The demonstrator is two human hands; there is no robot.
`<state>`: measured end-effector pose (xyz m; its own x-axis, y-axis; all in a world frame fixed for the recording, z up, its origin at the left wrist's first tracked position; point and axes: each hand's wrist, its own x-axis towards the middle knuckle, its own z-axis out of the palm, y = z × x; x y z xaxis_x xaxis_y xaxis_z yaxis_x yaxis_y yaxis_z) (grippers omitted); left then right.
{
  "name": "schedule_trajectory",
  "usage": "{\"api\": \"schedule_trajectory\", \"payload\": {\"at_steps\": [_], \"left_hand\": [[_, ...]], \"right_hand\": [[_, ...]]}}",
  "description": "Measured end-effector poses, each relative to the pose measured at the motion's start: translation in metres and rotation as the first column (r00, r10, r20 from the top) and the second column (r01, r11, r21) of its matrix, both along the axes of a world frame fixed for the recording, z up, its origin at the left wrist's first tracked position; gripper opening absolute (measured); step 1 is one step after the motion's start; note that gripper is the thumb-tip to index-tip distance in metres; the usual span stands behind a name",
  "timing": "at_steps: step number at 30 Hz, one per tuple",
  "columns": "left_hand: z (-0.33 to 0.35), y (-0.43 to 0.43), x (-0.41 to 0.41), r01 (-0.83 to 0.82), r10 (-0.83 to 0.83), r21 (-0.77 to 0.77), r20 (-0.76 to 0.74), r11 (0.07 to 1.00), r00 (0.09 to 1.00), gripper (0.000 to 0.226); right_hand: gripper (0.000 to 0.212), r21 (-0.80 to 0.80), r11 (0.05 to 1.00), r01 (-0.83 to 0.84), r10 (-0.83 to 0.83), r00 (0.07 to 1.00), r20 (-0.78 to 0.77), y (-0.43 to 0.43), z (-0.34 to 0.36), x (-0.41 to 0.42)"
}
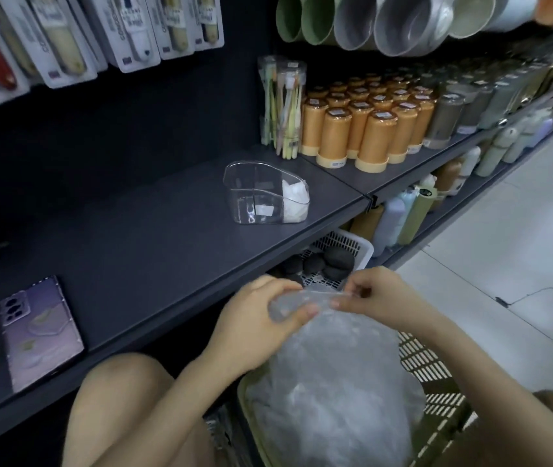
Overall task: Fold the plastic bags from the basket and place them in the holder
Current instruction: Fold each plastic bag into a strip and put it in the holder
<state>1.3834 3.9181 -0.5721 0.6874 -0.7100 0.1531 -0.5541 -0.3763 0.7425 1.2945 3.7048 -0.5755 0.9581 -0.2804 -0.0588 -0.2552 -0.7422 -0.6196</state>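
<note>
I'm seeing the holder sitting on the shelf, folded bags lying in its right end. Phone lying far left on it, canisters standing behind-right. Basket sitting below in front, plastic bag standing in it.

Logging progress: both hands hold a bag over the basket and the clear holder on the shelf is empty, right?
Not empty: the head view shows white folded bags in the clear holder, at its right end. The left hand and right hand do hold a bag over the basket.
</note>
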Motion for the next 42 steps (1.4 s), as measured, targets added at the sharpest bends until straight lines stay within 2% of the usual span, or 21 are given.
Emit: {"api": "schedule_trajectory", "payload": {"at_steps": [1, 3, 6, 10, 11, 13, 15, 17, 19, 21, 23, 25, 27, 29, 33, 34, 36, 38, 39, 41, 42], "left_hand": [[-0.005, -0.001, -0.004, 0.006, -0.006, 0.056, -0.003, 0.998, 1.0, 0.043], [-0.013, -0.001, -0.003, -0.017, 0.017, 0.064, -0.003, 0.998, 1.0, 0.012], [-0.019, 0.002, 0.001, -0.004, 0.001, -0.023, -0.137, 1.0, 0.991, 0.016], [-0.01, 0.001, 0.009, -0.007, -0.012, -0.101, -0.182, 0.995, 0.983, 0.01], [-0.005, 0.002, 0.011, -0.037, 0.021, -0.111, -0.139, 0.993, 0.99, 0.021], [0.007, 0.005, 0.009, -0.181, 0.192, -0.157, 0.059, 0.971, 0.98, 0.04], [0.023, 0.009, -0.004, -0.266, 0.349, -0.308, 0.256, 0.913, 0.902, 0.04], [0.032, 0.008, -0.023, -0.218, 0.321, -0.327, 0.305, 0.92, 0.897, 0.04], [0.037, 0.004, -0.045, -0.136, 0.15, -0.147, 0.09, 0.98, 0.984, 0.059], [0.035, -0.004, -0.063, -0.057, 0.06, 0.021, -0.149, 0.998, 0.987, 0.08], [0.028, -0.011, -0.072, -0.031, 0.043, 0.073, -0.173, 0.997, 0.984, 0.07], [0.022, -0.013, -0.07, -0.058, 0.057, -0.001, -0.177, 0.998, 0.983, 0.04], [0.017, -0.011, -0.06, -0.083, 0.041, -0.144, -0.273, 0.986, 0.961, 0.005], [0.013, -0.005, -0.046, -0.055, -0.032, -0.23, -0.359, 0.972, 0.933, 0.018], [0.012, 0.006, -0.022, -0.026, -0.1, -0.268, -0.445, 0.963, 0.89, 0.015], [0.011, 0.008, -0.017, -0.028, -0.105, -0.273, -0.462, 0.962, 0.881, 0.015], [0.01, 0.012, -0.009, -0.042, -0.108, -0.276, -0.505, 0.96, 0.856, 0.02], [0.014, 0.016, -0.002, -0.065, -0.129, -0.304, -0.575, 0.951, 0.808, 0.025], [0.017, 0.019, 0.001, -0.085, -0.135, -0.324, -0.599, 0.942, 0.789, 0.026], [0.023, 0.025, 0.009, -0.151, -0.127, -0.368, -0.632, 0.918, 0.764, 0.021], [0.027, 0.028, 0.013, -0.193, -0.114, -0.387, -0.643, 0.902, 0.757, 0.02]], "right_hand": [[0.039, -0.008, 0.999, -0.031, 0.031, 0.999, -0.017, 0.001, 0.004, -0.001], [0.046, -0.041, 0.996, -0.08, 0.077, 0.994, -0.071, 0.0, 0.01, -0.007], [0.049, -0.091, 0.99, -0.107, 0.098, 0.99, -0.103, -0.003, 0.022, -0.019], [0.042, 0.058, 0.995, -0.084, 0.087, 0.995, -0.05, 0.005, 0.048, -0.025], [0.043, 0.073, 0.996, -0.045, 0.047, 0.999, -0.026, 0.009, 0.053, -0.023], [0.048, 0.0, 0.998, 0.06, -0.059, 0.997, 0.04, 0.018, 0.061, -0.014], [0.054, -0.121, 0.978, 0.17, -0.158, 0.983, 0.098, 0.027, 0.065, -0.003], [0.059, -0.165, 0.955, 0.246, -0.227, 0.966, 0.122, 0.035, 0.067, 0.007], [0.062, -0.148, 0.941, 0.304, -0.286, 0.95, 0.127, 0.042, 0.068, 0.013], [0.062, -0.126, 0.932, 0.341, -0.324, 0.936, 0.134, 0.046, 0.066, 0.017], [0.062, -0.1, 0.93, 0.355, -0.339, 0.93, 0.145, 0.047, 0.062, 0.019], [0.065, -0.066, 0.935, 0.349, -0.336, 0.93, 0.15, 0.045, 0.058, 0.018], [0.066, -0.035, 0.951, 0.308, -0.3, 0.943, 0.143, 0.04, 0.054, 0.014], [0.067, -0.015, 0.962, 0.272, -0.269, 0.957, 0.107, 0.034, 0.05, 0.006], [0.085, -0.099, 0.96, 0.263, -0.274, 0.953, -0.126, 0.018, 0.038, -0.012], [0.091, -0.161, 0.949, 0.27, -0.293, 0.946, -0.141, 0.016, 0.036, -0.015], [0.096, -0.233, 0.935, 0.267, -0.285, 0.957, -0.05, 0.017, 0.036, -0.018], [0.071, -0.113, 0.974, 0.197, -0.189, 0.979, 0.081, 0.026, 0.044, -0.016], [0.056, 0.026, 0.993, 0.112, -0.115, 0.986, 0.124, 0.031, 0.051, -0.015], [0.041, 0.343, 0.936, -0.072, 0.035, 0.993, 0.113, 0.043, 0.063, -0.014], [0.04, 0.414, 0.897, -0.153, 0.126, 0.988, 0.091, 0.046, 0.064, -0.013]]}}
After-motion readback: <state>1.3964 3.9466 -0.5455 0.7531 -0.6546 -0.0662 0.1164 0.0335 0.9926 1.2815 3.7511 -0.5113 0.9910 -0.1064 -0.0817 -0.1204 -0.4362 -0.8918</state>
